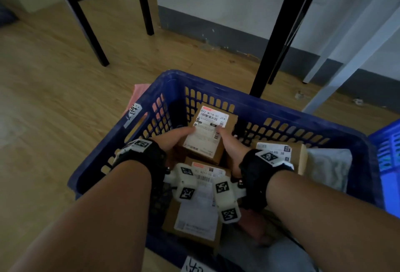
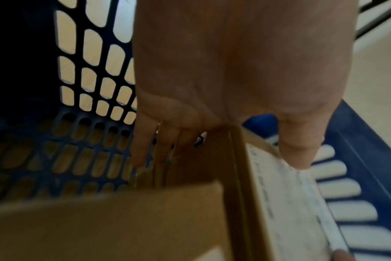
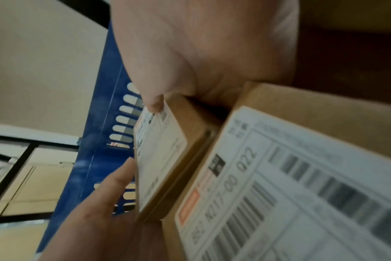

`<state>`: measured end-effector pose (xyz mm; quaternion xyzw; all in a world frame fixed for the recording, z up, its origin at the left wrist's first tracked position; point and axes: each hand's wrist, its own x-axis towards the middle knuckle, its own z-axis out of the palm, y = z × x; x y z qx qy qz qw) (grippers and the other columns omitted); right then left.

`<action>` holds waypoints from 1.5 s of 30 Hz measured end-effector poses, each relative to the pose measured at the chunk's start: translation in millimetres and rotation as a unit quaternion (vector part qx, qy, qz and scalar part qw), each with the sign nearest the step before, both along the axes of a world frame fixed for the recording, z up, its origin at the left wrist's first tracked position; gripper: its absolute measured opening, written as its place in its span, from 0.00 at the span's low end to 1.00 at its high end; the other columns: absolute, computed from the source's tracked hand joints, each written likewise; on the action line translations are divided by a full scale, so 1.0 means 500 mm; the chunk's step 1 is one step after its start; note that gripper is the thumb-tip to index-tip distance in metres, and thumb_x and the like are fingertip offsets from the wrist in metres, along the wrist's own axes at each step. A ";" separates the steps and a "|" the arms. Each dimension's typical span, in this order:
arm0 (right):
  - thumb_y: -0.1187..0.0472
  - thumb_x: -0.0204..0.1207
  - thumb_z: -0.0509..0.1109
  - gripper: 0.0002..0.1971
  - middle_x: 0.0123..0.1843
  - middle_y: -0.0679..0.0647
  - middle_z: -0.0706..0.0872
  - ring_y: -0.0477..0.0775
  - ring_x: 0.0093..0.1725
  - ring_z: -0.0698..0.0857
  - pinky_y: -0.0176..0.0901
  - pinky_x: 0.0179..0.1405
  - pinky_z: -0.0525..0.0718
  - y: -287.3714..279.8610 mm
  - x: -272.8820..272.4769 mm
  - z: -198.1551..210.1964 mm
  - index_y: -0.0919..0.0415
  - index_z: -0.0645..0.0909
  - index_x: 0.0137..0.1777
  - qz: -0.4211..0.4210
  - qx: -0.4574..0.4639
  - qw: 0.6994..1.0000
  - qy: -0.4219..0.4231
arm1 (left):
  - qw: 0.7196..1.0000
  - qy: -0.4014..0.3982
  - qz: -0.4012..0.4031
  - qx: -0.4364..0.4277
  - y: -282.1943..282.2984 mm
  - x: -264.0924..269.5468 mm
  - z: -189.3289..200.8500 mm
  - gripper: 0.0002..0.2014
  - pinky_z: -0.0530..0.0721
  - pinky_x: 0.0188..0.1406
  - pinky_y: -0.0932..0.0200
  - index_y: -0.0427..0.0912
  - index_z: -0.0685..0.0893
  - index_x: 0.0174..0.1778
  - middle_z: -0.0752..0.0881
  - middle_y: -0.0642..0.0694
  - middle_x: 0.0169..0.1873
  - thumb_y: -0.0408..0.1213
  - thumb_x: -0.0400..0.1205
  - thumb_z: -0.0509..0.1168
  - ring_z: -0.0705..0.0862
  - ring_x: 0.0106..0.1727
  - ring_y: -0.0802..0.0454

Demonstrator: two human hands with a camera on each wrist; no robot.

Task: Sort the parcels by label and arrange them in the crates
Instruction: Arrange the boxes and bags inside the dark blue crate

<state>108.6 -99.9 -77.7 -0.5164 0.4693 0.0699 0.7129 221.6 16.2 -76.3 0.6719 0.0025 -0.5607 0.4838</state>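
A brown cardboard box (image 1: 205, 141) with a white shipping label is held over the dark blue crate (image 1: 270, 107), near its far wall. My left hand (image 1: 184, 135) grips its left side and my right hand (image 1: 225, 139) grips its right side, both thumbs on the label. The left wrist view has my left thumb (image 2: 299, 155) on the label and my fingers (image 2: 143, 150) down the side of the box (image 2: 201, 176). In the right wrist view my right thumb (image 3: 154, 102) presses the held box (image 3: 167, 159). A second labelled box (image 3: 301, 176) lies just below it.
More parcels lie in the crate: a labelled box (image 1: 199, 213) near me, another box (image 1: 281, 152) at the right, a white soft parcel (image 1: 329, 167) and a pink item (image 1: 253, 224). A lighter blue crate (image 1: 387, 152) stands at the right edge. Black table legs (image 1: 275, 40) rise behind.
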 end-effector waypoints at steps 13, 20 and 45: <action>0.49 0.87 0.54 0.23 0.74 0.59 0.78 0.58 0.71 0.78 0.46 0.67 0.76 0.038 0.098 0.032 0.59 0.69 0.78 0.126 0.018 0.992 0.009 | 0.985 -0.049 0.162 -0.036 0.047 0.060 0.015 0.16 0.84 0.50 0.51 0.37 0.77 0.69 0.86 0.38 0.48 0.36 0.86 0.56 0.84 0.46 0.42; 0.40 0.82 0.60 0.30 0.76 0.55 0.76 0.55 0.74 0.76 0.50 0.78 0.69 0.044 0.073 0.009 0.54 0.68 0.79 0.112 -0.029 0.993 -0.004 | 0.981 -0.028 0.187 -0.043 0.060 0.043 0.018 0.18 0.80 0.47 0.54 0.39 0.75 0.72 0.80 0.40 0.66 0.42 0.89 0.54 0.82 0.53 0.45; 0.22 0.68 0.52 0.47 0.82 0.58 0.66 0.61 0.81 0.64 0.62 0.81 0.58 0.075 -0.085 -0.037 0.51 0.62 0.82 0.034 -0.038 0.992 0.112 | 0.959 0.043 -0.237 0.149 0.077 -0.061 0.058 0.08 0.86 0.46 0.54 0.40 0.84 0.51 0.91 0.45 0.38 0.40 0.86 0.62 0.88 0.41 0.49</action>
